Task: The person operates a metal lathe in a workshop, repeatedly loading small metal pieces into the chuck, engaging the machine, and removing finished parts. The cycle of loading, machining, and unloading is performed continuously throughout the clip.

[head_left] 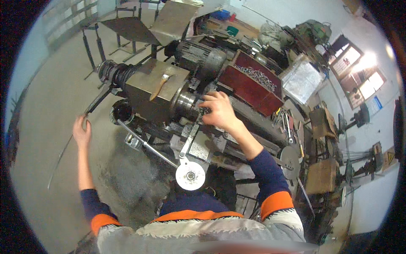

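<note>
At the left, my left hand [82, 133] has its fingers curled against a long thin metal rod [63, 152], which slants from a dark tube [99, 100] at the end of the lathe down toward the floor. My right hand [218, 110] is beside the shiny lathe chuck [185, 103], its fingers bent over the tool area; what they pinch is hidden. Below it, a lever [188, 142] runs down to a round white handwheel [190, 175]. A wooden-handled brush [160, 88] lies on the grey headstock [139, 82].
A dark red box [228, 78] of small metal parts stands behind the lathe, next to a silvery tray [302, 80]. Wrenches [289, 127] lie at the right. A long bar [146, 144] juts out toward me. Metal stands [91, 46] are at the far left.
</note>
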`<state>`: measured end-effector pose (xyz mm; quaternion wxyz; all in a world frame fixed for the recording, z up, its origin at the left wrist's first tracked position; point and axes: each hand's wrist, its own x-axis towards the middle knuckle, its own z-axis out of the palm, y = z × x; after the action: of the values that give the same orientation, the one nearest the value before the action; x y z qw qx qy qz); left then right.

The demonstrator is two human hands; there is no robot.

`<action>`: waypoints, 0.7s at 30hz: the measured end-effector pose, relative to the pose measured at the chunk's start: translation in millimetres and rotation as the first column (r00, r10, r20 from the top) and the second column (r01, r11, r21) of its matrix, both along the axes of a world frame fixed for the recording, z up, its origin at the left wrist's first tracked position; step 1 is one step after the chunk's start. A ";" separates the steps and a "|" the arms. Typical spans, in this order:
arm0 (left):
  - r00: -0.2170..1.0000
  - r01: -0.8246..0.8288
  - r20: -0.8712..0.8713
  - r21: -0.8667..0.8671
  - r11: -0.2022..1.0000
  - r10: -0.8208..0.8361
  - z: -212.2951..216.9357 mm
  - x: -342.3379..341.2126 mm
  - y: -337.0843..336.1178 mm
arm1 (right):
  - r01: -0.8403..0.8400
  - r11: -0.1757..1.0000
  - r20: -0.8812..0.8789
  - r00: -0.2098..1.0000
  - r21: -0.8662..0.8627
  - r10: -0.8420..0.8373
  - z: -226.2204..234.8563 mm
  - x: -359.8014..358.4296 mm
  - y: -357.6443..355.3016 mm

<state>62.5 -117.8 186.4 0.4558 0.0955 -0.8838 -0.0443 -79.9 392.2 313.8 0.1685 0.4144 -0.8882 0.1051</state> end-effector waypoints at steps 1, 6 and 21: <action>0.992 -0.046 0.121 0.220 0.974 0.020 -15.6 -1.8 20.1 | -0.039 0.991 -0.052 0.998 -0.125 0.033 1.7 10.1 15.2; 0.697 -0.205 0.666 0.541 0.816 -0.266 -173.3 -47.1 84.5 | 0.258 0.955 0.029 0.966 -0.149 -0.256 -9.0 60.3 134.8; 0.587 -0.136 0.807 0.169 0.976 -0.058 -134.4 -43.4 81.4 | 0.968 0.251 0.193 0.247 -0.005 -0.949 -92.5 235.2 451.8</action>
<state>19.1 -36.4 52.0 -0.0071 0.1727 -0.9817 -0.0804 155.3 844.0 221.3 0.1553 -0.2327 -0.9578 0.0660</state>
